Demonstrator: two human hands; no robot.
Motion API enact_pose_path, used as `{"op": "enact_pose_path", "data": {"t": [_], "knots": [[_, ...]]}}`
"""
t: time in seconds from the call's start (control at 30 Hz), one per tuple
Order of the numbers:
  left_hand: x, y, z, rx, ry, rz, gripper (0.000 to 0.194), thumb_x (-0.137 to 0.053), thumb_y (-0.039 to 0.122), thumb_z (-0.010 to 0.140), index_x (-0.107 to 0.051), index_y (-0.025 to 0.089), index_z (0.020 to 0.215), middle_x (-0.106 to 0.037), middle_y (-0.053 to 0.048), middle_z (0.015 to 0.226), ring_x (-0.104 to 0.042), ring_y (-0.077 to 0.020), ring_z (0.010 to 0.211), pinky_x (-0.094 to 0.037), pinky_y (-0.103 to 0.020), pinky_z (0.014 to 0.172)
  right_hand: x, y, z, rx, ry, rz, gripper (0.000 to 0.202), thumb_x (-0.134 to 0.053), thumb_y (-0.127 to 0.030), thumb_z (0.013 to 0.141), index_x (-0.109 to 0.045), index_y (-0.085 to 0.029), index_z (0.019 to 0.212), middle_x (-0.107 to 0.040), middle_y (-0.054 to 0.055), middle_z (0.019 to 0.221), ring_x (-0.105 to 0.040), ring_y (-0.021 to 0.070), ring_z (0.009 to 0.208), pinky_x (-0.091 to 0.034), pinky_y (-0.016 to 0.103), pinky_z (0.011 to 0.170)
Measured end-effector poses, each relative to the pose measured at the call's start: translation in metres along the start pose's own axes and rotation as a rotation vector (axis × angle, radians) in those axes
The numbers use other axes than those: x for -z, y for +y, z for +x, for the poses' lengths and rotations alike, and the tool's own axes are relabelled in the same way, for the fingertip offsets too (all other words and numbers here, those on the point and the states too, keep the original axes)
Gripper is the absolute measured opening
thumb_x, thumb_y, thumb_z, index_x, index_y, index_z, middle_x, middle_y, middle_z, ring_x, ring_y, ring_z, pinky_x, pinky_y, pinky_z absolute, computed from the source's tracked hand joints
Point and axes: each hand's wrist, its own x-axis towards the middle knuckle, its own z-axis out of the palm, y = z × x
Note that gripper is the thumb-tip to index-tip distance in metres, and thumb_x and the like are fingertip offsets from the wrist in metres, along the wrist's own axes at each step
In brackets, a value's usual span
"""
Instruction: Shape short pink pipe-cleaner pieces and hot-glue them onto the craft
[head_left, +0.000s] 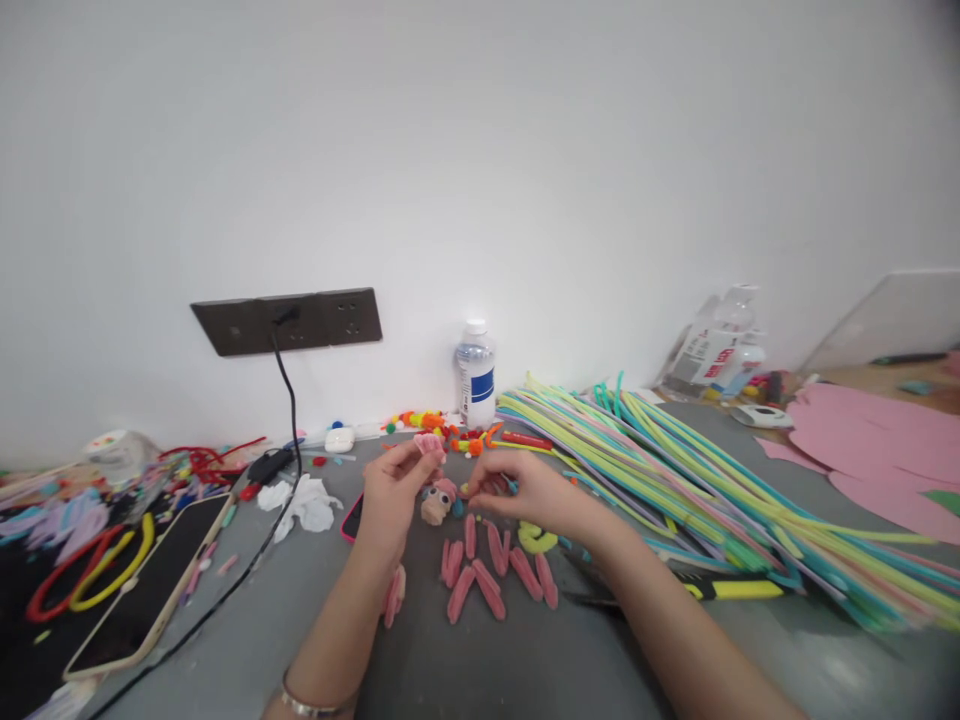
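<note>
Between the thumb and fingers of my left hand (401, 480) is a pink fuzzy piece (430, 447). My right hand (510, 488) is curled, its fingertips pinched together beside a small figure; whatever is between them is too small to make out. The small figure (437, 502) has googly eyes, a pink top and a beige lower part, and stands on the grey table between my hands. Several folded pink pipe-cleaner pieces (487, 588) lie in front of it. Another pink piece (394, 597) is partly hidden by my left forearm. A yellow-green coil (537, 538) rests under my right wrist.
Long pastel pipe cleaners (675, 470) spread across the right side, near a yellow-handled tool (742, 590). A bottle (475, 375) stands by the wall. On the left are a phone (150, 585), a black cable (289, 380) and crumpled tissue (306, 505). Pink paper (870, 440) lies far right.
</note>
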Motion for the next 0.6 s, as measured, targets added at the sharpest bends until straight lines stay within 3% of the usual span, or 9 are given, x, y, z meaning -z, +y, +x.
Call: {"op": "enact_pose_path", "data": {"t": [0.13, 0.3, 0.47, 0.6], "knots": [[-0.002, -0.001, 0.0, 0.002, 0.018, 0.005, 0.031, -0.088, 0.039, 0.057, -0.078, 0.014, 0.074, -0.071, -0.002, 0.066, -0.059, -0.0123, 0.061, -0.05, -0.022, 0.06, -0.006, -0.003, -0.003, 0.007, -0.201, -0.183, 0.016, -0.073, -0.008, 0.077, -0.078, -0.02, 0.086, -0.066, 0.0, 0.079, -0.059, 0.0144, 0.071, -0.042, 0.024, 0.066], [-0.003, -0.001, -0.001, -0.027, 0.001, 0.056, 0.03, -0.086, 0.039, 0.061, -0.076, 0.013, 0.071, -0.064, 0.001, 0.06, -0.049, -0.0082, 0.053, -0.042, -0.02, 0.054, -0.018, -0.006, -0.001, -0.04, -0.222, -0.375, 0.006, -0.08, -0.016, 0.078, -0.076, -0.02, 0.078, -0.068, 0.001, 0.081, -0.062, 0.0174, 0.08, -0.041, 0.028, 0.076], [-0.001, -0.003, 0.0, -0.082, -0.029, 0.053, 0.027, -0.083, 0.039, 0.068, -0.072, 0.014, 0.069, -0.05, 0.007, 0.05, -0.041, -0.0066, 0.048, -0.036, -0.019, 0.05, -0.013, -0.003, 0.0, 0.019, -0.071, -0.209, 0.011, -0.076, -0.026, 0.083, -0.072, -0.019, 0.075, -0.063, 0.001, 0.078, -0.057, 0.0162, 0.071, -0.041, 0.026, 0.063], [-0.003, -0.004, -0.002, -0.059, -0.036, 0.039, 0.027, -0.083, 0.038, 0.068, -0.071, 0.015, 0.07, -0.058, 0.004, 0.057, -0.05, -0.0087, 0.052, -0.042, -0.02, 0.053, -0.004, -0.004, 0.002, 0.016, 0.2, 0.1, 0.021, -0.072, -0.038, 0.085, -0.069, -0.019, 0.076, -0.063, 0.002, 0.074, -0.054, 0.0164, 0.067, -0.042, 0.028, 0.062]]}}
